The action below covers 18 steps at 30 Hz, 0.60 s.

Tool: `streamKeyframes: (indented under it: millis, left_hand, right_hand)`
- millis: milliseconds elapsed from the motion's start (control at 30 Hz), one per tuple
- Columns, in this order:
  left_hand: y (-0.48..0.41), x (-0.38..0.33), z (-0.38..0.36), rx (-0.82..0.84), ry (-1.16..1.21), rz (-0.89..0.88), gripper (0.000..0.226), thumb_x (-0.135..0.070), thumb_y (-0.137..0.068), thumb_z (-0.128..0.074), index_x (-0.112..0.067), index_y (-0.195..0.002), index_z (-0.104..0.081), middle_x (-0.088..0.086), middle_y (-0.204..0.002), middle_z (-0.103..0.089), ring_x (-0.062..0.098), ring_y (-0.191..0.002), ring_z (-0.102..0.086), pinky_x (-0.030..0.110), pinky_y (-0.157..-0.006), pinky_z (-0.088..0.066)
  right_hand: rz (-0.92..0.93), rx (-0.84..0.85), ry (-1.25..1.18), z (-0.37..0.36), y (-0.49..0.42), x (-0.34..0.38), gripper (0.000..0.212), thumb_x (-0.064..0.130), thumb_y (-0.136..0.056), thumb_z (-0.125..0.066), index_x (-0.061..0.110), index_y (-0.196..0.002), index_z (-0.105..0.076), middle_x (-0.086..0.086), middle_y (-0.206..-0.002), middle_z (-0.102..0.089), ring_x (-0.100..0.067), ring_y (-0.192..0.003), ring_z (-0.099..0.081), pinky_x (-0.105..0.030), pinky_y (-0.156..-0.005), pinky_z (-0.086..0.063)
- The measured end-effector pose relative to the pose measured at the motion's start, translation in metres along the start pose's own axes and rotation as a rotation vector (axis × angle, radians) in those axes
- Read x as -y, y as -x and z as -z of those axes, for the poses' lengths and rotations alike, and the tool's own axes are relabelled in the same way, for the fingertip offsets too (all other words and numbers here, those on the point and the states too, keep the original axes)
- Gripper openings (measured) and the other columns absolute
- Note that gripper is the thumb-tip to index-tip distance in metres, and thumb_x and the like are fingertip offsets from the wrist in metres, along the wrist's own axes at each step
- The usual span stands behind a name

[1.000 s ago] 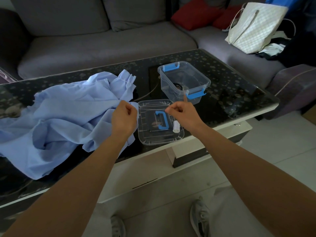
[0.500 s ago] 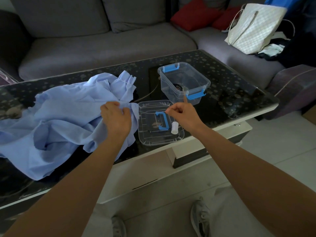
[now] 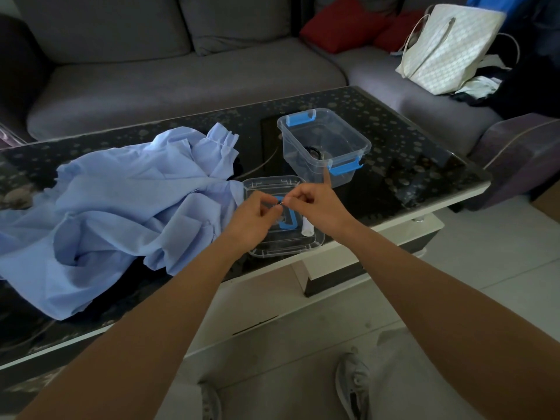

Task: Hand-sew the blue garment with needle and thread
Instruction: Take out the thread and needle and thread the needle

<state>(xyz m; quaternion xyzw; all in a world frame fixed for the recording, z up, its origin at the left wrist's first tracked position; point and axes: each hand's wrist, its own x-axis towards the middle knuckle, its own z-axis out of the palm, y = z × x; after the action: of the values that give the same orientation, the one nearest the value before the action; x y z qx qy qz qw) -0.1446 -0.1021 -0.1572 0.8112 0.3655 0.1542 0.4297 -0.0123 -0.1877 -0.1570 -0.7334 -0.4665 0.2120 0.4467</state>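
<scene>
The crumpled light-blue garment (image 3: 121, 213) lies on the left half of the dark glass table (image 3: 409, 165). My two hands meet above a clear box lid (image 3: 281, 247). Between thumb and forefinger my right hand (image 3: 316, 204) pinches a small needle (image 3: 282, 203), with the little finger sticking out. Right beside the needle tip, my left hand (image 3: 253, 221) has its fingers curled and pinches the thread, which is too thin to see clearly. A white thread spool (image 3: 307, 229) lies on the lid under my right hand.
A clear plastic box (image 3: 324, 147) with blue clips stands behind the lid and holds a dark round object. A grey sofa runs behind the table, with red cushions and a white bag (image 3: 448, 50) at the right. My shoes show on the floor below.
My left hand left the garment's edge and moved right to meet my right hand over the lid. The right hand has barely shifted.
</scene>
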Motion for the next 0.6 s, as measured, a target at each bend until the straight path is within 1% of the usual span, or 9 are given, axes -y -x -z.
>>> streamKeyframes:
  millis: [67, 133, 200, 267, 333, 400, 433, 500, 600]
  left_hand:
    - [-0.001, -0.001, 0.002, -0.076, -0.022, 0.002, 0.017, -0.026, -0.101, -0.049, -0.013, -0.111, -0.056, 0.007, -0.103, -0.064, 0.011, -0.081, -0.057, 0.015, -0.063, -0.041]
    - [-0.003, -0.003, 0.004, -0.125, 0.002, -0.002, 0.011, -0.022, -0.099, -0.052, -0.013, -0.101, -0.057, 0.011, -0.098, -0.066, 0.015, -0.079, -0.060, 0.017, -0.063, -0.044]
    - [-0.005, -0.003, 0.007, -0.160, -0.007, -0.009, 0.010, -0.019, -0.098, -0.054, -0.010, -0.098, -0.059, 0.012, -0.093, -0.066, 0.012, -0.072, -0.057, 0.016, -0.061, -0.043]
    - [-0.005, -0.003, 0.013, -0.205, 0.040, -0.001, 0.009, -0.016, -0.098, -0.054, -0.009, -0.095, -0.059, 0.014, -0.091, -0.064, 0.010, -0.067, -0.053, 0.013, -0.059, -0.041]
    - [-0.007, -0.001, 0.018, -0.246, 0.091, 0.022, 0.012, -0.015, -0.097, -0.056, -0.007, -0.100, -0.064, 0.014, -0.097, -0.066, 0.012, -0.076, -0.057, 0.012, -0.063, -0.042]
    - [-0.007, 0.000, 0.021, -0.248, 0.076, 0.047, 0.020, -0.017, -0.096, -0.058, -0.004, -0.108, -0.066, 0.011, -0.100, -0.067, 0.014, -0.086, -0.059, 0.010, -0.066, -0.042]
    - [-0.007, 0.001, 0.022, -0.251, 0.079, 0.049, 0.020, -0.018, -0.096, -0.059, -0.004, -0.108, -0.068, 0.011, -0.100, -0.068, 0.015, -0.086, -0.059, 0.010, -0.065, -0.042]
    - [-0.006, 0.003, 0.024, -0.270, 0.109, 0.053, 0.018, -0.018, -0.094, -0.062, -0.006, -0.104, -0.070, 0.012, -0.096, -0.070, 0.017, -0.081, -0.061, 0.015, -0.065, -0.046]
    - [-0.006, 0.005, 0.026, -0.300, 0.156, 0.061, 0.017, -0.019, -0.091, -0.066, -0.006, -0.101, -0.072, 0.013, -0.096, -0.070, 0.022, -0.084, -0.062, 0.022, -0.072, -0.050]
  right_hand:
    - [-0.002, 0.013, 0.005, 0.000, -0.001, -0.001, 0.012, 0.018, -0.091, -0.065, 0.008, -0.094, -0.070, -0.008, -0.080, -0.067, -0.012, -0.074, -0.061, -0.024, -0.077, -0.053]
    - [-0.003, 0.021, 0.004, -0.001, -0.001, -0.001, 0.011, 0.018, -0.091, -0.065, 0.009, -0.094, -0.071, -0.002, -0.077, -0.065, -0.005, -0.070, -0.059, -0.019, -0.074, -0.051]
    - [-0.017, 0.016, -0.005, 0.000, -0.001, 0.000, 0.008, 0.019, -0.092, -0.064, 0.013, -0.092, -0.070, 0.001, -0.076, -0.065, -0.002, -0.069, -0.058, -0.015, -0.072, -0.050]
    - [-0.044, -0.015, -0.031, 0.003, -0.001, 0.000, 0.006, 0.018, -0.092, -0.064, 0.015, -0.091, -0.069, 0.004, -0.077, -0.065, -0.002, -0.070, -0.058, -0.013, -0.071, -0.050]
    - [-0.074, -0.054, -0.057, 0.005, -0.001, -0.002, 0.007, 0.016, -0.092, -0.063, 0.012, -0.093, -0.069, 0.006, -0.078, -0.064, -0.002, -0.072, -0.058, -0.013, -0.071, -0.048]
    - [-0.096, -0.061, -0.058, 0.007, -0.001, -0.005, 0.009, 0.015, -0.092, -0.063, 0.010, -0.096, -0.069, 0.005, -0.079, -0.064, -0.003, -0.073, -0.058, -0.013, -0.071, -0.047]
    - [-0.105, -0.055, -0.055, 0.008, -0.001, -0.006, 0.009, 0.015, -0.093, -0.062, 0.009, -0.096, -0.068, 0.005, -0.079, -0.063, -0.003, -0.074, -0.058, -0.013, -0.071, -0.046]
    - [-0.120, -0.049, -0.059, 0.008, 0.000, -0.005, 0.010, 0.015, -0.093, -0.062, 0.008, -0.097, -0.068, 0.002, -0.082, -0.064, -0.004, -0.075, -0.058, -0.013, -0.070, -0.045]
    - [-0.154, -0.042, -0.079, 0.007, -0.001, -0.002, 0.007, 0.016, -0.093, -0.061, 0.013, -0.093, -0.067, -0.008, -0.091, -0.067, -0.013, -0.084, -0.061, -0.013, -0.071, -0.046]
